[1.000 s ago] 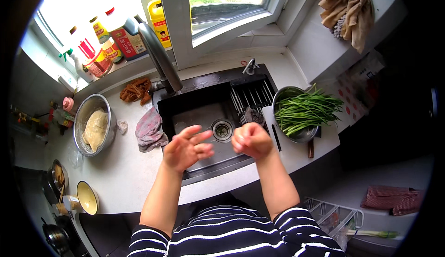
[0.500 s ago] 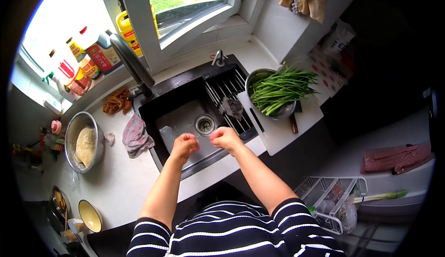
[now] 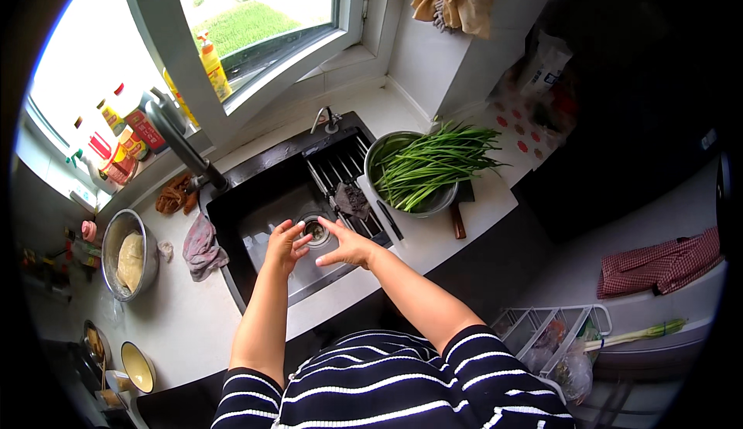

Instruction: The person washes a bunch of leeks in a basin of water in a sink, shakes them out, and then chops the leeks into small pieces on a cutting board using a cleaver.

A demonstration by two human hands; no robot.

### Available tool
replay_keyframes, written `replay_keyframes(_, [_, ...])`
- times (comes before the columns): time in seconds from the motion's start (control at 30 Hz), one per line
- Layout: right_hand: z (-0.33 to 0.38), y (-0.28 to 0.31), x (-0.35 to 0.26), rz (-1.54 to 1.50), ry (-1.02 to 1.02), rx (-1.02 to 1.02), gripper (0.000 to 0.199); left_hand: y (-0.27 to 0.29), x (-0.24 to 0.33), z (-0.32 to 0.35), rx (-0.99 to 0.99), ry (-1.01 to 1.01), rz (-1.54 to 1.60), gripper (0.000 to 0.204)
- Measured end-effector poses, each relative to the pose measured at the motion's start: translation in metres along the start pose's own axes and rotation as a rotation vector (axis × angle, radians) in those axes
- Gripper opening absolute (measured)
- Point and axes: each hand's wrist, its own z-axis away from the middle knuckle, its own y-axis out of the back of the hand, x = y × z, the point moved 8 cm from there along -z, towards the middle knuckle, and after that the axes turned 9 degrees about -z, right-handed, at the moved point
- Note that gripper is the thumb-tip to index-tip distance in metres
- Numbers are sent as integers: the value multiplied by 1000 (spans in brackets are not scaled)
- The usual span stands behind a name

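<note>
Over the near part of the dark sink (image 3: 249, 232), my left hand (image 3: 286, 244) and my right hand (image 3: 347, 246) hang a little apart, palms roughly facing each other. Fingers on both are spread and nothing shows in them. Between them the round drain (image 3: 316, 230) is visible at the sink's bottom. A grey cloth (image 3: 353, 200) lies on the rack (image 3: 329, 167) in the sink's right part. To the right of it, a metal bowl (image 3: 381, 152) holds a heap of long green chives (image 3: 433, 165), their ends sticking out past the rim.
A knife with a wooden handle (image 3: 458, 221) lies beside the chives' bowl. Left of the sink are a pinkish rag (image 3: 204, 249) and a metal bowl (image 3: 155, 252) with dough (image 3: 130, 262). The grey faucet (image 3: 182, 143) arches over the sink's left corner. Bottles (image 3: 139, 129) line the windowsill.
Both hands have gone from closed, bunched fingers to spread ones. The view has shifted, so the sink and bowls appear further left.
</note>
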Motion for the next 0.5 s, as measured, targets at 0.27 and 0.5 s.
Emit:
replay_keyframes(0.27, [15, 72, -33, 35, 181, 80, 17, -29, -31, -54, 261, -90, -172, 78])
replay_keyframes(0.5, [25, 98, -28, 76, 202, -271, 62, -125, -6, -39, 207, -98, -153, 84])
